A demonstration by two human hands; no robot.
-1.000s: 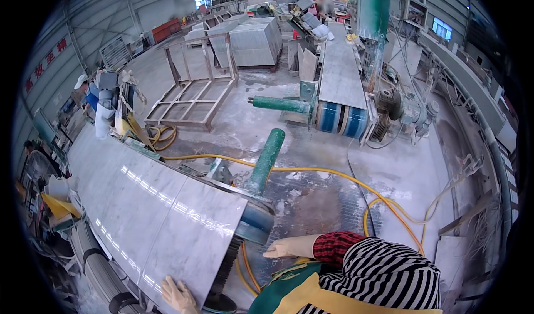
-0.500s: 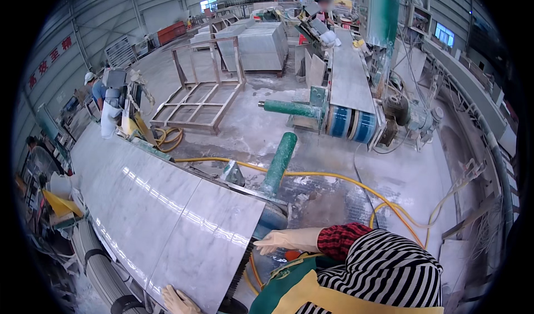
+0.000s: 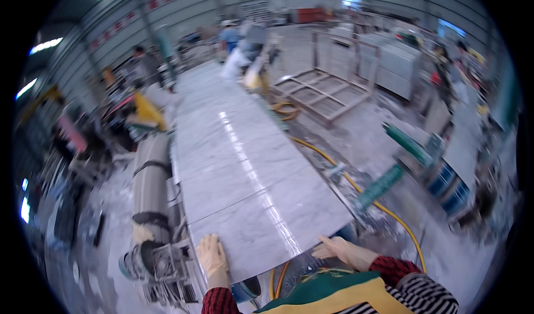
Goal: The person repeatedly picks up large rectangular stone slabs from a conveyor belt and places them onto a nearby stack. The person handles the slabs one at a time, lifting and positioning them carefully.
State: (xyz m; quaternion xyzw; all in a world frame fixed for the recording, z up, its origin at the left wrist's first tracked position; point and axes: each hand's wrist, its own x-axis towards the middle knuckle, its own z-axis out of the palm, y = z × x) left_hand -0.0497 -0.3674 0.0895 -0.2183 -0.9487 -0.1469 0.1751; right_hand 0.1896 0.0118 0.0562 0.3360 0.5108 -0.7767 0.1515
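While the near slab point(image 3: 250, 236) lies just before the farther slab point(image 3: 217, 147), the left hand point(image 3: 212, 255) rests flat, ungripping, on its left side; the right hand point(image 3: 338, 250) is at its near edge, grip unclear. Steadying seems in hand; shifting it calls for even pressure. A yellow hose point(image 3: 409, 226) runs right.

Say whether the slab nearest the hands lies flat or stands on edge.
Flat: the slab shows its broad face upward, with a bright reflected streak.
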